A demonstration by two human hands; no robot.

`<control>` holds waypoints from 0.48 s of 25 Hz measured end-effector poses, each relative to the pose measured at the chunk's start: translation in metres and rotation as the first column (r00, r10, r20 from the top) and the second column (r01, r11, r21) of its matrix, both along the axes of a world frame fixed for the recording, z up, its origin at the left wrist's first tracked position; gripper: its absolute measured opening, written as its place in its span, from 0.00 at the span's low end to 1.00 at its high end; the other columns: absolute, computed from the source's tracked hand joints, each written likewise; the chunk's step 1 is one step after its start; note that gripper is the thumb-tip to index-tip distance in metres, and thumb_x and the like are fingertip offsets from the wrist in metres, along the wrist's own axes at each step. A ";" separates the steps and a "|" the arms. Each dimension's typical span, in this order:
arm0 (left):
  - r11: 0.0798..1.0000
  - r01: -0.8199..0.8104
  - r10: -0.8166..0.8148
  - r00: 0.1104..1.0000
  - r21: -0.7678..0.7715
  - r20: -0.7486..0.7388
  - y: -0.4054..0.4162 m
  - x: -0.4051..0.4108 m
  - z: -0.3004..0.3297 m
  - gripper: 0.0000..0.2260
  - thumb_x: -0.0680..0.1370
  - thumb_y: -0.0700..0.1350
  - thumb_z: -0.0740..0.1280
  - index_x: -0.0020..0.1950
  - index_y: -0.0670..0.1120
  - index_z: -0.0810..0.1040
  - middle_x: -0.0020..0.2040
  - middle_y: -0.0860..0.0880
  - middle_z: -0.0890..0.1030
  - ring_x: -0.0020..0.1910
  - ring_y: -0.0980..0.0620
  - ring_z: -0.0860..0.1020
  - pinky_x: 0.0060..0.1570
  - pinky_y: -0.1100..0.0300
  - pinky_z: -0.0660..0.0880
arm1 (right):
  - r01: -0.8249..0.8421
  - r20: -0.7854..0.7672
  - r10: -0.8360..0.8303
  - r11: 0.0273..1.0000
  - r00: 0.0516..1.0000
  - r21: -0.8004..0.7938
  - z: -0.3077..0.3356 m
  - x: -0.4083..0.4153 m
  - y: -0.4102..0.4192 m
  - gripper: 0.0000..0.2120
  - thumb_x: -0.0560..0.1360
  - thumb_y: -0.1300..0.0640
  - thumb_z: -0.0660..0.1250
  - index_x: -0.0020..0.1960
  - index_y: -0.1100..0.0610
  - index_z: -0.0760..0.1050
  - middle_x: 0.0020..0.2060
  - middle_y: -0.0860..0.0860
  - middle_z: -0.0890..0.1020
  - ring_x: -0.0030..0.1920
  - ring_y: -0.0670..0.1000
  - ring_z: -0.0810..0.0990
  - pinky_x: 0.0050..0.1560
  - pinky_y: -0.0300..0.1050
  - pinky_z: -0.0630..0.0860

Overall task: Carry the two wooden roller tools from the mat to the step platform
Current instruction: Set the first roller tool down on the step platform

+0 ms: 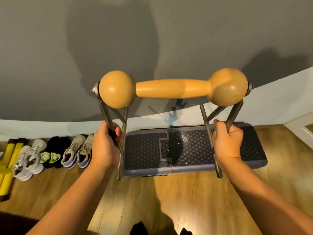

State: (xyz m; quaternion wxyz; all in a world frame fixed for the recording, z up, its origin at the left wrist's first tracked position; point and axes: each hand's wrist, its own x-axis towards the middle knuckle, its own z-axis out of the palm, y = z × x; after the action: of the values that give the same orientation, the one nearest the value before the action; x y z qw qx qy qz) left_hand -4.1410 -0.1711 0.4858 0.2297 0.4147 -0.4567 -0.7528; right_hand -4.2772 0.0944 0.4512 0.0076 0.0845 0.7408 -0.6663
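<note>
Wooden roller tool (172, 89), a dumbbell-shaped bar with a ball at each end, is held up in the air on its metal frame (207, 126), long axis running left to right across the view and level, square to the person. Left hand (105, 146) is wrapped around the frame's left leg; right hand (227, 141) is wrapped around the right leg, each gripping at about the same height below a wooden ball. Step platform (145, 148), dark and studded, lies on the wooden floor (169, 197) against the wall, directly ahead of and below both hands, its own long axis also running left to right, so that roller and platform line up lengthwise. The frame's lower ends hang in front of the platform's near edge and appear clear of its top. Neither hand looks nearer the platform than the other; setting the tool down would seem to call for carrying it forward and lowering it evenly with both arms. Only one roller tool is in view, and no mat can be seen. Sneakers (77, 150) stand in a row along the wall to the left, beside yellow foam-covered bars (8, 160).
</note>
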 end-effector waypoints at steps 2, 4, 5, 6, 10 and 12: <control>1.000 0.000 0.000 1.000 0.008 -0.003 -0.006 -0.004 -0.038 0.17 0.81 0.41 0.55 0.32 0.49 0.69 0.28 0.51 0.68 0.27 0.55 0.64 0.32 0.61 0.61 | -0.001 0.015 0.001 1.000 1.000 0.008 -0.035 -0.006 -0.009 0.18 0.70 0.48 0.67 0.29 0.56 0.64 0.30 0.59 0.66 0.33 0.58 0.64 0.35 0.55 0.63; 1.000 0.025 -0.025 0.999 0.001 -0.022 -0.013 -0.006 -0.076 0.18 0.81 0.42 0.55 0.31 0.49 0.70 0.28 0.51 0.68 0.27 0.55 0.65 0.30 0.62 0.63 | 0.005 0.029 -0.005 1.000 1.000 0.003 -0.071 -0.010 -0.015 0.17 0.71 0.50 0.67 0.28 0.52 0.64 0.30 0.60 0.64 0.33 0.60 0.63 0.33 0.58 0.63; 0.999 0.046 -0.046 0.998 -0.005 -0.039 -0.016 -0.005 -0.092 0.18 0.81 0.42 0.55 0.31 0.50 0.71 0.28 0.51 0.68 0.28 0.55 0.65 0.30 0.62 0.64 | 0.011 0.036 -0.011 1.000 0.999 0.006 -0.087 -0.012 -0.016 0.17 0.71 0.50 0.66 0.28 0.52 0.64 0.30 0.61 0.64 0.32 0.62 0.63 0.33 0.60 0.64; 0.998 0.069 -0.070 0.995 -0.011 -0.066 -0.019 -0.005 -0.107 0.19 0.81 0.43 0.55 0.30 0.51 0.72 0.28 0.51 0.68 0.28 0.55 0.65 0.31 0.62 0.64 | 0.015 0.034 -0.016 1.000 0.999 0.008 -0.101 -0.014 -0.017 0.18 0.72 0.50 0.66 0.27 0.52 0.64 0.30 0.62 0.64 0.32 0.63 0.63 0.32 0.60 0.64; 0.986 0.166 -0.163 0.978 0.005 -0.129 -0.033 0.000 -0.174 0.22 0.81 0.44 0.55 0.27 0.52 0.73 0.27 0.52 0.68 0.28 0.53 0.63 0.32 0.60 0.61 | 0.035 0.083 -0.036 0.999 0.996 0.006 -0.169 -0.009 -0.029 0.17 0.69 0.48 0.65 0.26 0.51 0.63 0.28 0.59 0.61 0.32 0.62 0.61 0.33 0.58 0.62; 0.987 0.151 -0.141 0.980 0.059 -0.141 -0.038 0.002 -0.207 0.21 0.81 0.44 0.56 0.27 0.52 0.74 0.27 0.52 0.69 0.28 0.53 0.63 0.32 0.60 0.62 | 0.053 0.111 -0.053 0.999 0.992 0.001 -0.199 -0.005 -0.034 0.16 0.66 0.46 0.65 0.26 0.50 0.64 0.28 0.55 0.63 0.32 0.59 0.62 0.33 0.56 0.62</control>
State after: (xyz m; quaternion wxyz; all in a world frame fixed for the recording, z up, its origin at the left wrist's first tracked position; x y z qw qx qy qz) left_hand -4.1387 -0.2087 0.2791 0.1901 0.3352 -0.4429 -0.8096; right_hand -4.2826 0.0609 0.2517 0.0310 0.1411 0.7362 -0.6612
